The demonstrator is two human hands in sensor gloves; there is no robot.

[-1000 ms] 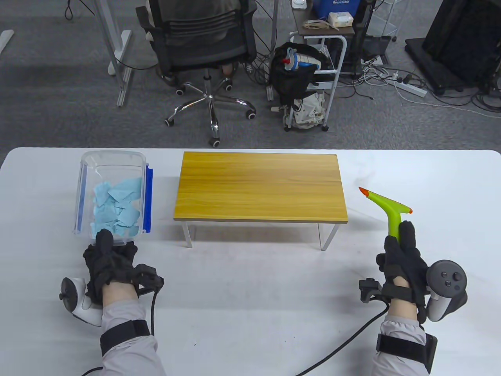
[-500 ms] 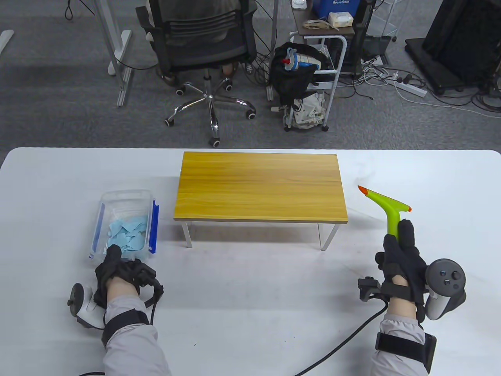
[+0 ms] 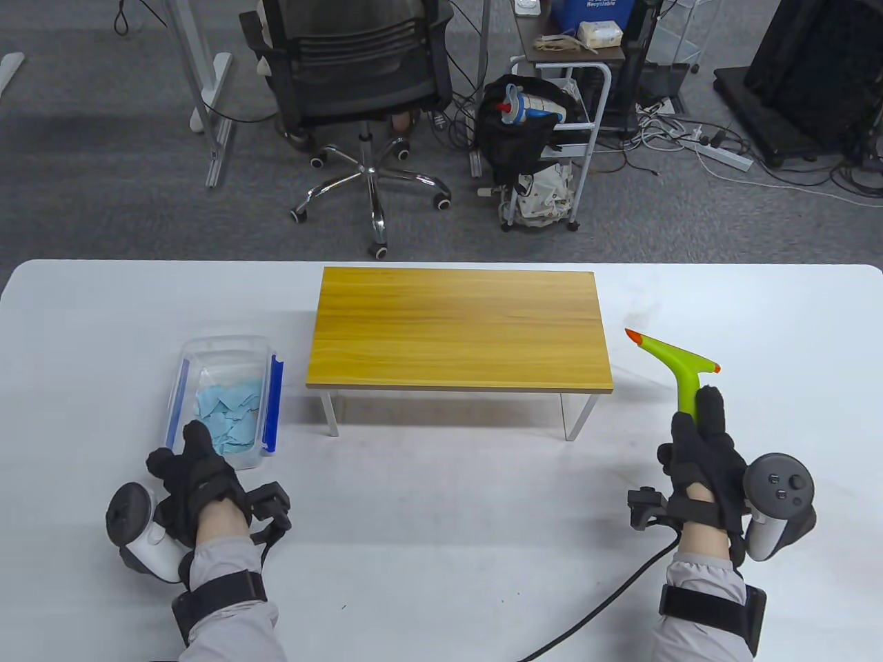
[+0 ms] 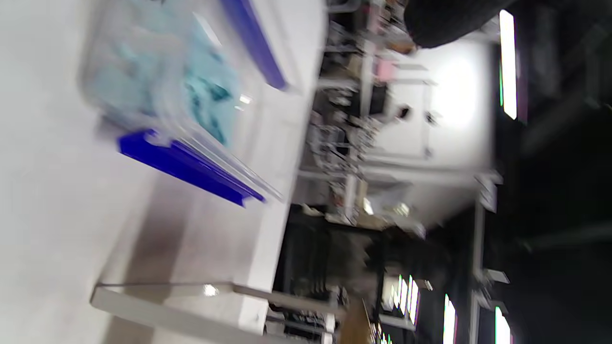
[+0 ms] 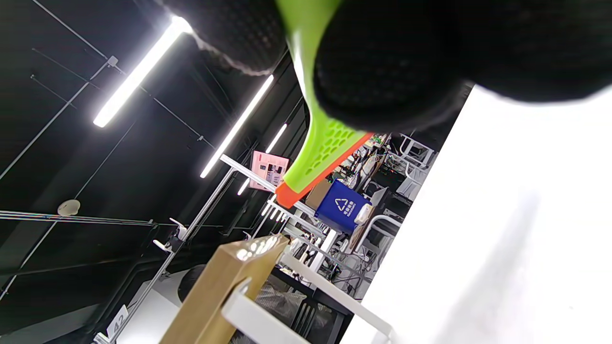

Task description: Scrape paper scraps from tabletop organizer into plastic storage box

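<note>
The clear plastic box (image 3: 224, 352) with blue latches stands on the table left of the organizer and holds blue paper scraps (image 3: 231, 414). My left hand (image 3: 181, 448) is just behind the box's near end with spread fingers, one fingertip at the rim, and grips nothing. In the left wrist view the box (image 4: 143, 71) lies apart from my hand. The wooden-topped organizer (image 3: 459, 327) shows a bare top. My right hand (image 3: 700, 420) grips the handle of the green scraper (image 3: 679, 362) right of the organizer, blade raised; the scraper also shows in the right wrist view (image 5: 320, 148).
The white table (image 3: 441, 517) runs wide in front of the organizer. The organizer stands on white metal legs (image 3: 332, 414). Glove cables trail from both wrists toward the near edge. An office chair (image 3: 359, 89) and a cart (image 3: 566, 103) stand beyond the table.
The box came down from a raised position onto the table. My left hand let go of its near end and drew back with fingers spread. The scraper drifted slightly left.
</note>
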